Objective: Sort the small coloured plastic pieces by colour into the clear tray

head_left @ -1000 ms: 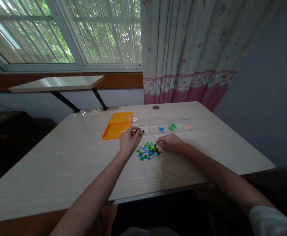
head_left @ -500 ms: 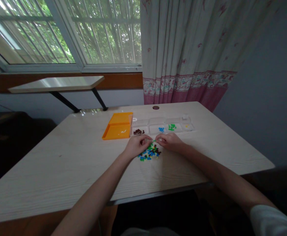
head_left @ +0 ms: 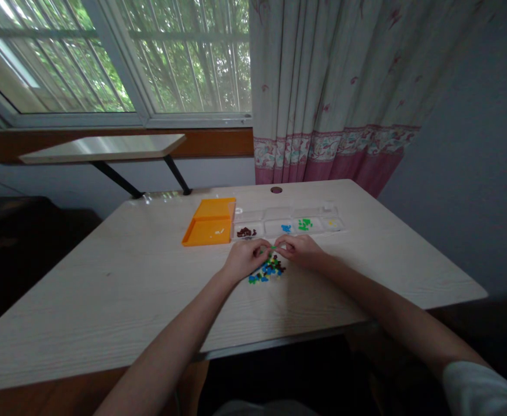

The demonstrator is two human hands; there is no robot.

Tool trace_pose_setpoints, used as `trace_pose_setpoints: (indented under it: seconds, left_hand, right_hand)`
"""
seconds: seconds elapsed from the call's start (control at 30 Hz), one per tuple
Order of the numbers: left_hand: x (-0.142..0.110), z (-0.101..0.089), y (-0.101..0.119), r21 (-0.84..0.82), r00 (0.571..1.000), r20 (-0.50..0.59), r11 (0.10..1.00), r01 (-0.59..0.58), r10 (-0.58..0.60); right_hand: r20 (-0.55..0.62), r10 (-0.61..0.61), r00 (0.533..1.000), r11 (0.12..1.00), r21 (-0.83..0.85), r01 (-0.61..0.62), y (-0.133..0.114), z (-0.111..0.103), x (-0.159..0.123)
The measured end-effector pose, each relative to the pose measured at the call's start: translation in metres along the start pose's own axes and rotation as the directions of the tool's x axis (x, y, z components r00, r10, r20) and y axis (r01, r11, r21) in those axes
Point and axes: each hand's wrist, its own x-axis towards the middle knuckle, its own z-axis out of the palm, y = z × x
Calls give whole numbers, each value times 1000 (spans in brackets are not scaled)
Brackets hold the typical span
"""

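My left hand (head_left: 247, 258) and my right hand (head_left: 302, 249) meet fingertip to fingertip above the far side of a pile of small plastic pieces (head_left: 270, 270). Both hands are pinched on a small green piece (head_left: 273, 247); its exact shape is too small to make out. The pile mixes green, blue, brown and yellow bits, and my left hand covers part of it. Just beyond the hands lies a clear compartment box (head_left: 265, 236). Its compartments hold brown pieces (head_left: 246, 232), blue pieces (head_left: 286, 229), green pieces (head_left: 304, 224) and a few yellow pieces (head_left: 331, 223).
An orange open case (head_left: 205, 232) with a few white bits inside lies left of the clear box. At the table's (head_left: 149, 277) back left stands a raised shelf (head_left: 106, 147) on black legs. A round brown cable hole (head_left: 276, 189) is near the back edge.
My left hand has come from the brown pieces' compartment rightward and nearer to me, meeting my right hand over the pile. A green piece now shows between the fingertips. My right hand has hardly moved.
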Motion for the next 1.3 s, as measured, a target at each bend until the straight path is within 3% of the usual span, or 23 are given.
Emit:
trace_pose_setpoints:
  seconds: [0.4, 0.6, 0.7, 0.8, 0.93, 1.03, 1.3]
  left_hand:
    - [0, -1, 0, -39, 1000, -29, 999, -7, 6]
    - [0, -1, 0, -42, 999, -7, 998, 38, -38]
    - [1, -5, -5, 4, 996, 15, 996, 92, -92]
    - [1, -10, -14, 86, 988, 73, 988, 129, -135]
    - [0, -16, -24, 160, 970, 208, 983, 90, -123]
    - [-1, -18, -27, 172, 955, 277, 983, 63, -110]
    - [0, -17, -28, 104, 934, 355, 995, -4, -34]
  right_hand:
    - [-38, 13, 999, 999, 38, -11, -3, -4, 0]
    - [-128, -67, 990, 998, 5, 68, -1, -4, 0]
    - [-253, -105, 962, 994, -39, 99, 3, -9, 1]
    - [-422, -101, 901, 994, -80, 74, 11, -20, 0]
    - [-556, -54, 829, 997, -82, 9, 20, -31, -2]
    - [-564, -55, 824, 997, -81, 11, 22, -32, -2]
    - [-500, -85, 862, 995, -79, 53, 17, -29, -1]
